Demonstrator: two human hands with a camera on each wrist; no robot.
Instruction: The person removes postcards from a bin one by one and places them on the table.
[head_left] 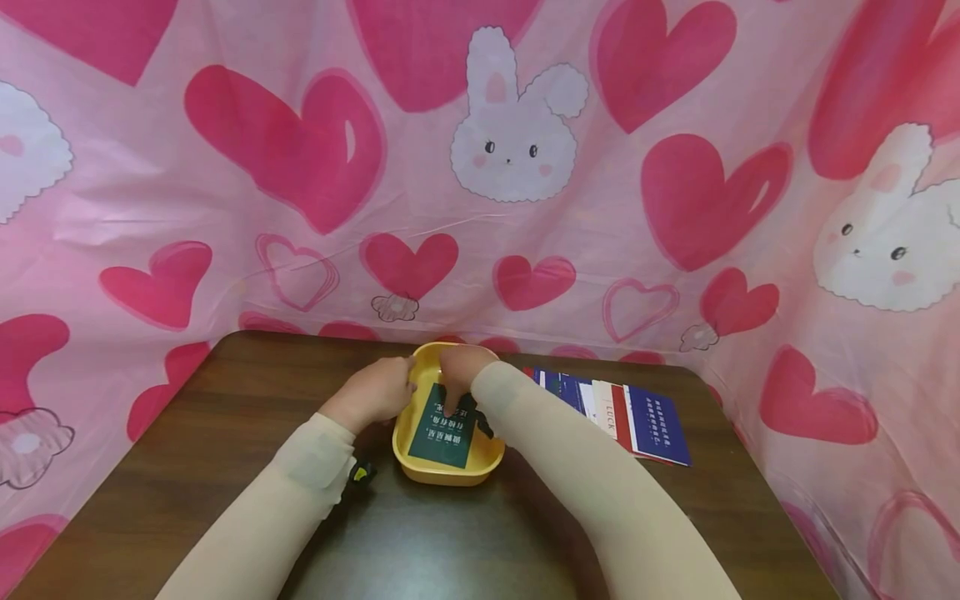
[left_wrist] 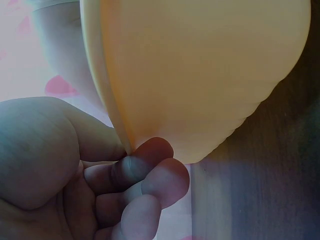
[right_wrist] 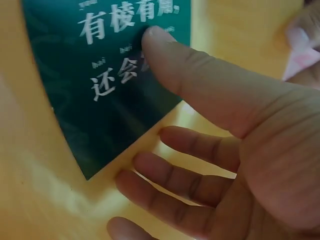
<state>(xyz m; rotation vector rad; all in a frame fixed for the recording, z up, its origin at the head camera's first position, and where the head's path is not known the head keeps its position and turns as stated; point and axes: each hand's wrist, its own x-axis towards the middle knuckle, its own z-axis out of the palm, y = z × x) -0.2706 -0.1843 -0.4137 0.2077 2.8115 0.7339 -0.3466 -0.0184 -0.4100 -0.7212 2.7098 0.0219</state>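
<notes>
A yellow plastic basin [head_left: 448,478] stands on the table, and a dark green card [head_left: 438,450] with white Chinese characters lies inside it. My left hand [head_left: 375,390] pinches the basin's rim at its left side; in the left wrist view the thumb and curled fingers [left_wrist: 165,182] meet at the edge of the yellow wall [left_wrist: 200,65]. Reaching into the basin from the right, my right hand [head_left: 465,371] has its thumb on the face of the card [right_wrist: 65,95]. Its other fingers [right_wrist: 170,177] spread loosely beyond the card's edge, over the yellow bottom.
Right of the basin, several overlapping cards lie fanned out, with a blue card [head_left: 660,425] uppermost and a red and white one marked LUCK [head_left: 613,414] beside it. Behind the brown wooden table [head_left: 225,400] hangs a pink curtain [head_left: 420,225] with hearts and rabbits.
</notes>
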